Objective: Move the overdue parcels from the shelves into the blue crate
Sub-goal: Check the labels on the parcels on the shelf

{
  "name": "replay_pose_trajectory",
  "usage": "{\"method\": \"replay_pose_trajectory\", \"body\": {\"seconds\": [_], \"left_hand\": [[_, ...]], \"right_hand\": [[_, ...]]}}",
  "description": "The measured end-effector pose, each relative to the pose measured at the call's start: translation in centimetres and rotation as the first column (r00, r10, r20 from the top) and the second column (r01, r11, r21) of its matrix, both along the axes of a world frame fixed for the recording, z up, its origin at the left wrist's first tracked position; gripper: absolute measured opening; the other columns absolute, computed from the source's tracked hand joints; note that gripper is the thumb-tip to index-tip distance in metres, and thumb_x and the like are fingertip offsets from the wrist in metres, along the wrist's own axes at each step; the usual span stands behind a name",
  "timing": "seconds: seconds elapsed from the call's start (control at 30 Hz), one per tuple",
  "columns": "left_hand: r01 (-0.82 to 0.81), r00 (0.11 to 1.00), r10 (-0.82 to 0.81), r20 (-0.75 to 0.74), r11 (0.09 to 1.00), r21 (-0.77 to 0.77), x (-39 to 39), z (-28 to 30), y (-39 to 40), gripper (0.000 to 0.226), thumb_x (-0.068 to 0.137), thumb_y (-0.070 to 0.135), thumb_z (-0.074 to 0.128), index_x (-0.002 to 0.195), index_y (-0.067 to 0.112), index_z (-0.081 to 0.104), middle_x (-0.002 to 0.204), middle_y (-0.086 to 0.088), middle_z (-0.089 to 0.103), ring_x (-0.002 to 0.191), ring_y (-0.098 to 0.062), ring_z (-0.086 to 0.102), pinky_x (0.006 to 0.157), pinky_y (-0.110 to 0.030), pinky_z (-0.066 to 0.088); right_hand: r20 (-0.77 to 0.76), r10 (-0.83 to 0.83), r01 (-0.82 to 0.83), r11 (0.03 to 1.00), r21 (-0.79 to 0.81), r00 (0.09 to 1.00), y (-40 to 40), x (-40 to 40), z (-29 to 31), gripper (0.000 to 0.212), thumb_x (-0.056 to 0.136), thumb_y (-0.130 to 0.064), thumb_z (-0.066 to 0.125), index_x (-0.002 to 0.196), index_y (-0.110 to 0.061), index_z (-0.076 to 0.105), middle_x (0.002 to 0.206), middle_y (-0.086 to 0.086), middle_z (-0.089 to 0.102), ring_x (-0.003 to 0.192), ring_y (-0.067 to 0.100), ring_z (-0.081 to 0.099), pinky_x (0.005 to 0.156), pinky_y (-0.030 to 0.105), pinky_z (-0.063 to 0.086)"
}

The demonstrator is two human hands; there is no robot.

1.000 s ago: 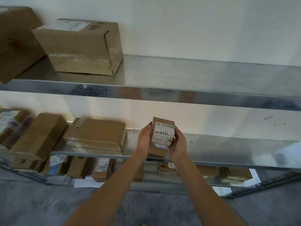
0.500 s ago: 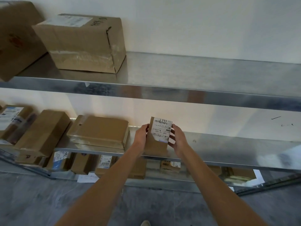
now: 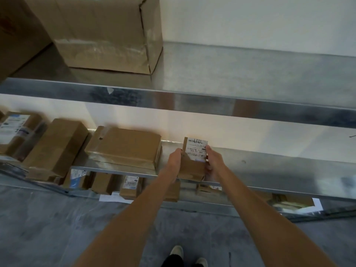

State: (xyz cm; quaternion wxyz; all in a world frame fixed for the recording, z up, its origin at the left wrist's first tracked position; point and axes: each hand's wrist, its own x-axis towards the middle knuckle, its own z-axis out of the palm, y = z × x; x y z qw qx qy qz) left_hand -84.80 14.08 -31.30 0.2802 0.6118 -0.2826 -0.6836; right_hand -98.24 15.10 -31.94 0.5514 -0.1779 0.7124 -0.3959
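Note:
A small brown parcel [image 3: 192, 167] with a white barcode label on its upper face rests at the front edge of the middle metal shelf [image 3: 269, 166]. My left hand [image 3: 175, 159] grips its left side and my right hand [image 3: 213, 158] its right side. Left of it on the same shelf lies a flat brown parcel [image 3: 125, 147], then a longer parcel [image 3: 55, 147] that overhangs the edge. The blue crate is out of view.
A large cardboard box [image 3: 107, 33] stands on the top shelf [image 3: 250, 74], with another box [image 3: 17, 31] at the far left. Several small parcels [image 3: 131, 185] line the bottom shelf. Grey floor and my shoes [image 3: 176, 251] are below.
The parcel has been tilted back and lowered onto the middle shelf's edge, its label now facing up. The view has shifted closer and to the left.

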Motion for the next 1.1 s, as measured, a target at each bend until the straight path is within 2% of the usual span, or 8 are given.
{"method": "replay_pose_trajectory", "body": {"seconds": [0.17,0.27,0.37,0.5,0.67,0.83,0.93,1.1], "left_hand": [[0.033,0.999,-0.033,0.041,0.999,-0.012,-0.3,0.0,-0.2,0.027,0.093,0.026,0.036,0.085,0.019,0.061,0.099,-0.014,0.064,0.096,-0.030,0.058,0.094,-0.049,0.052],[-0.011,0.993,0.032,0.112,0.984,-0.178,0.3,0.1,0.7,0.028,0.100,0.026,0.036,0.098,0.017,0.063,0.109,-0.007,0.061,0.098,-0.020,0.056,0.089,-0.037,0.052],[-0.109,0.947,0.252,0.197,0.834,-0.541,3.3,1.5,2.0,0.025,0.101,0.019,0.044,0.117,0.014,0.061,0.107,0.003,0.062,0.096,-0.011,0.058,0.081,-0.025,0.050],[-0.104,0.834,0.464,0.298,0.662,-0.742,9.6,3.4,2.4,0.018,0.098,0.013,0.045,0.104,0.016,0.063,0.092,0.003,0.062,0.078,-0.008,0.056,0.067,-0.021,0.047],[-0.047,0.689,0.568,0.449,0.654,-0.755,18.9,3.9,0.3,0.026,0.097,0.026,0.040,0.113,0.019,0.058,0.113,-0.002,0.059,0.106,-0.018,0.055,0.091,-0.034,0.048],[-0.057,0.697,0.428,0.575,0.833,-0.551,26.4,1.1,-4.5,0.063,0.083,0.051,0.033,0.112,0.000,0.055,0.114,-0.025,0.057,0.110,-0.042,0.054,0.095,-0.057,0.047],[-0.108,0.787,0.352,0.507,0.887,-0.448,27.6,1.1,-6.5,0.053,0.092,0.041,0.035,0.117,0.001,0.058,0.114,-0.023,0.060,0.109,-0.039,0.056,0.092,-0.048,0.047],[0.055,0.864,0.110,0.491,0.950,-0.309,28.4,-0.2,-9.1,0.040,0.106,0.027,0.027,0.121,0.004,0.055,0.110,-0.011,0.054,0.106,-0.022,0.051,0.083,-0.028,0.038]], "right_hand": [[-0.009,-0.019,0.019,0.999,0.027,1.000,-0.5,0.2,-0.6,0.033,0.101,-0.042,0.042,0.102,-0.014,0.059,0.104,0.006,0.064,0.096,0.024,0.060,0.083,0.033,0.048],[-0.381,-0.002,0.001,1.000,-0.004,0.925,-0.4,0.4,-0.8,0.047,0.098,-0.047,0.042,0.119,-0.007,0.058,0.119,0.010,0.062,0.110,0.026,0.057,0.089,0.038,0.051],[-0.682,-0.142,-0.098,0.949,-0.301,0.717,0.4,1.9,0.6,0.037,0.098,-0.035,0.046,0.125,-0.011,0.054,0.129,0.009,0.053,0.118,0.024,0.047,0.100,0.042,0.045],[-0.631,-0.073,-0.297,0.837,-0.460,0.772,0.1,7.2,2.6,0.028,0.099,-0.023,0.046,0.123,-0.011,0.053,0.126,0.006,0.051,0.114,0.018,0.049,0.097,0.030,0.042],[-0.497,0.160,-0.333,0.900,-0.281,0.853,-1.0,13.7,2.4,0.039,0.099,-0.026,0.045,0.134,-0.010,0.047,0.136,0.010,0.048,0.124,0.024,0.046,0.104,0.036,0.038],[-0.361,0.246,-0.285,0.957,-0.058,0.899,-2.2,16.6,1.8,0.059,0.102,-0.040,0.038,0.149,-0.006,0.030,0.151,0.015,0.039,0.137,0.033,0.038,0.110,0.038,0.030],[-0.345,0.242,-0.248,0.968,0.030,0.907,-3.5,17.7,0.6,0.062,0.102,-0.046,0.033,0.146,-0.002,0.035,0.149,0.017,0.041,0.135,0.033,0.040,0.109,0.037,0.032],[-0.353,0.149,-0.139,0.989,0.053,0.924,-4.2,19.6,-0.4,0.059,0.101,-0.046,0.035,0.137,0.000,0.048,0.136,0.019,0.054,0.123,0.033,0.051,0.104,0.039,0.040]]}}
